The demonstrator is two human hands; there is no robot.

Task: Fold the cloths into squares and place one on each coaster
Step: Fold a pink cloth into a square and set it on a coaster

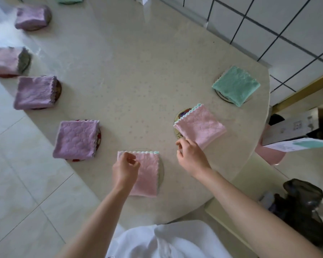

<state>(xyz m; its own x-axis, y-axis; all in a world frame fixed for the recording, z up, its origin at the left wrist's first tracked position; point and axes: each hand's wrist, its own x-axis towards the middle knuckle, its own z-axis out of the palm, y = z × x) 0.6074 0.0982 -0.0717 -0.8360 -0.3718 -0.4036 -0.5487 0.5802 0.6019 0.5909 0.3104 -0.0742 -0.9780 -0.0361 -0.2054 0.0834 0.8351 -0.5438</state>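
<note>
A folded pink cloth (147, 175) lies on a coaster (161, 174) at the table's near edge. My left hand (125, 168) hovers over its left part with loosely curled fingers, holding nothing I can see. A second folded pink cloth (201, 126) lies on a patterned coaster (183, 113) to the right. My right hand (190, 157) is at its near corner, fingertips touching or pinching the edge. A folded green cloth (236, 85) covers a coaster at the far right. Several folded purple cloths (76, 139) sit on coasters along the left edge.
The round beige table (134, 75) has bare room in its middle. A tiled wall (268, 25) stands behind on the right. A pink stool (270, 155) and a box (291, 125) are at the right, and a dark bag (302, 205) lies on the floor.
</note>
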